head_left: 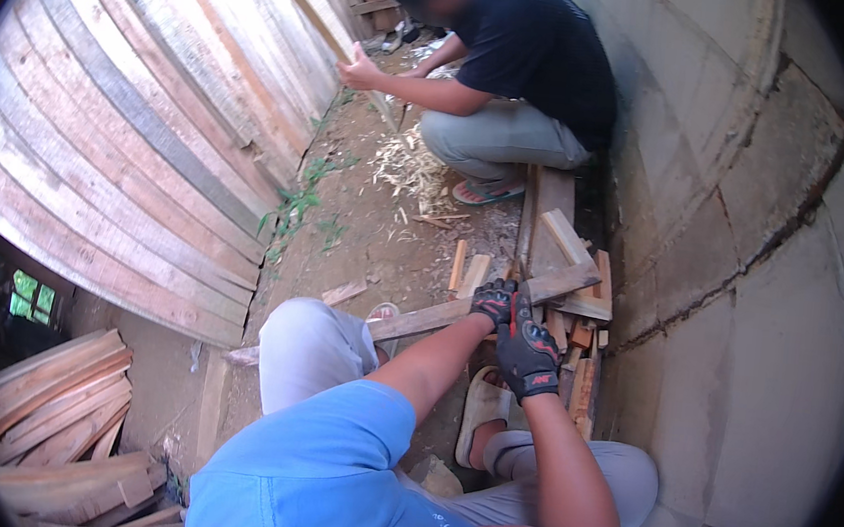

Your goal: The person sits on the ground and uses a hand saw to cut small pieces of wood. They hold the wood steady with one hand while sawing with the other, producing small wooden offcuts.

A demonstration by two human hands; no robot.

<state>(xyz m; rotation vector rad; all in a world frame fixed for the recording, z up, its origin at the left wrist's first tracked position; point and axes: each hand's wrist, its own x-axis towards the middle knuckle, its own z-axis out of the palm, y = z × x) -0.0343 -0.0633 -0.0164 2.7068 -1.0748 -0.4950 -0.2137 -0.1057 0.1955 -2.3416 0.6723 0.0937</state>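
A long, narrow wooden plank (427,318) runs slantwise in front of me, from beside my left knee up to the scrap pile on the right. My left hand (492,301), in a black and red glove, is closed over the plank's upper part. Just right of it, my right hand (527,353) wears a matching glove. Its fingers are closed near the plank, and what they hold is hidden. A thin dark strip (525,237) stands above the two hands; whether it is a blade or a board's edge I cannot tell.
Wood offcuts (582,363) lie heaped right of my hands, by a concrete wall (728,320). Ahead, a co-worker (540,63) squats beside wood shavings (410,170), gripping an upright stick. A plank fence (142,139) stands left; stacked boards (54,397) lie lower left.
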